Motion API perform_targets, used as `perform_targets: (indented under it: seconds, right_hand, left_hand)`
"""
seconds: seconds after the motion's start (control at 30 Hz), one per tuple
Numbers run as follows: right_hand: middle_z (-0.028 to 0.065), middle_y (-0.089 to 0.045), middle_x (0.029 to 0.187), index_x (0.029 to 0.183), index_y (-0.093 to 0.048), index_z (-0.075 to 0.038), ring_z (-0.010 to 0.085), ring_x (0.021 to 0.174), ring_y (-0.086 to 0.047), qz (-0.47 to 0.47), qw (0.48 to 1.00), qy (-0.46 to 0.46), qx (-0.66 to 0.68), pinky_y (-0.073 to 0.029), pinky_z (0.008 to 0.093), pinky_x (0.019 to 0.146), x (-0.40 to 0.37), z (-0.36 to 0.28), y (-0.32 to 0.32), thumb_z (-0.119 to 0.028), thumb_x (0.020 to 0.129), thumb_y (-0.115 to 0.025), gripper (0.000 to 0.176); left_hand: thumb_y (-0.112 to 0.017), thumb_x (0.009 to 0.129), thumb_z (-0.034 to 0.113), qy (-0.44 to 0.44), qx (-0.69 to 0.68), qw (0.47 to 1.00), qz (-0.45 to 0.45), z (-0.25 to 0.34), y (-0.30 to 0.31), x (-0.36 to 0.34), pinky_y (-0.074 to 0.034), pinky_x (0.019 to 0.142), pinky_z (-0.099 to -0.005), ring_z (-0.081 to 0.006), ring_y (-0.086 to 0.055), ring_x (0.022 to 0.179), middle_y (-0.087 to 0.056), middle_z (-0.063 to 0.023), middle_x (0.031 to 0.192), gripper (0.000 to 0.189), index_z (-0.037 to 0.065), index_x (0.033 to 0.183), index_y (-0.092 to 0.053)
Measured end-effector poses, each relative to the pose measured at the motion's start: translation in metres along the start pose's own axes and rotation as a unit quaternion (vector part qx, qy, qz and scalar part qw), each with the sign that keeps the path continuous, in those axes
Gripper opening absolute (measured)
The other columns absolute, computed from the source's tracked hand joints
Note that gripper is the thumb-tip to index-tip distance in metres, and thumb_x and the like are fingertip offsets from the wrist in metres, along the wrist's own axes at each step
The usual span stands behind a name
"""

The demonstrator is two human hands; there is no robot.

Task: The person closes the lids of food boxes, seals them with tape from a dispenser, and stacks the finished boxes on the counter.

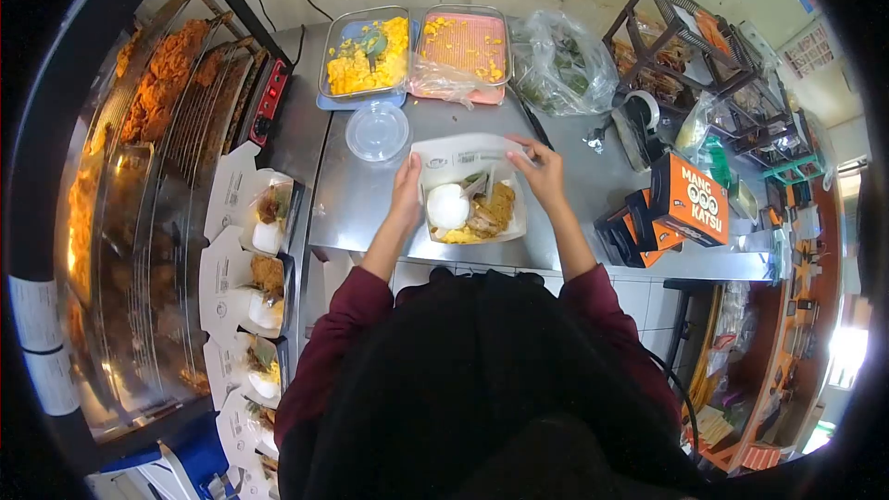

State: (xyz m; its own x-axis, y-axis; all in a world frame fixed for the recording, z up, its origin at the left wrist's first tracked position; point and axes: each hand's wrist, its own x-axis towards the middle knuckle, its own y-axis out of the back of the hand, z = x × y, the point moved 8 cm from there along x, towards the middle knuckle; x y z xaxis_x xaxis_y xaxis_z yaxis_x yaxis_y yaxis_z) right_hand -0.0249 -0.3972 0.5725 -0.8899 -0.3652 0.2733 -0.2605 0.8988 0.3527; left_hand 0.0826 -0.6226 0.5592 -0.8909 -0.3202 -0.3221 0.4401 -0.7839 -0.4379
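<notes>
An open cardboard food box (474, 236) sits at the front of the steel counter, its lid raised at the back. Inside it lie a white mound of rice (448, 206), a piece of breaded fried meat (495, 210), a bit of green leaf and some yellow food. My left hand (405, 193) grips the box's left side, thumb near the lid's edge. At the upper right corner, my right hand (542, 171) holds the lid between thumb and fingers. Just behind the left hand is a clear round plastic lid or tub (377, 131).
Trays of yellow food (368, 54) and yellow scraps (463, 44) stand at the back, beside a plastic bag of green leaves (563, 60). Filled open boxes (222, 282) line the left, next to a heated display (139, 222). Orange boxes (687, 199) are stacked right.
</notes>
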Motion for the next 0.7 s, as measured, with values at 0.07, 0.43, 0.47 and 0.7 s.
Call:
perform_targets:
  seconds: [0.07,0.43,0.47,0.7]
  right_hand:
    - [0.0176,-0.045,0.129,0.108,-0.054,-0.002,0.0235,0.121,-0.041,0.051,0.984,-0.125,0.119,-0.033,0.0351,0.1,-0.009,0.018,-0.021,-0.028,0.091,-0.056,0.031]
    - [0.0056,-0.065,0.096,0.105,-0.064,0.001,0.0115,0.092,-0.057,-0.036,0.983,-0.15,0.101,-0.045,0.0253,0.081,-0.007,0.015,-0.019,-0.016,0.09,-0.06,0.023]
    - [0.0064,-0.068,0.095,0.102,-0.066,0.002,0.0109,0.089,-0.06,-0.031,0.99,-0.13,0.041,-0.048,0.0248,0.078,0.0,-0.017,-0.01,-0.011,0.087,-0.063,0.02]
    - [0.0088,-0.066,0.11,0.11,-0.067,-0.008,0.0186,0.102,-0.062,-0.178,0.969,0.141,0.096,-0.047,0.0281,0.09,0.018,-0.044,-0.014,0.004,0.081,-0.058,0.033]
  left_hand:
    - [-0.042,0.098,0.036,-0.062,-0.099,0.992,-0.05,-0.029,-0.001,0.025,-0.036,0.097,-0.0306,-0.0171,-0.044,0.119,-0.045,-0.0076,0.132,0.047,0.002,0.131,-0.038]
    - [-0.066,0.084,0.012,-0.327,0.331,0.873,-0.147,0.031,-0.002,0.03,-0.047,0.065,-0.0226,-0.0086,-0.061,0.075,-0.069,-0.0089,0.088,0.02,0.0,0.1,-0.068]
    - [-0.063,0.085,0.008,-0.305,0.307,0.889,-0.15,0.036,-0.009,0.025,-0.047,0.071,-0.0244,-0.0109,-0.061,0.082,-0.069,-0.0101,0.091,0.017,0.0,0.099,-0.069]
    - [-0.052,0.079,-0.011,-0.366,0.346,0.831,-0.235,0.055,-0.042,0.002,-0.044,0.095,-0.0316,-0.0231,-0.058,0.112,-0.064,-0.0138,0.112,0.029,0.001,0.099,-0.07]
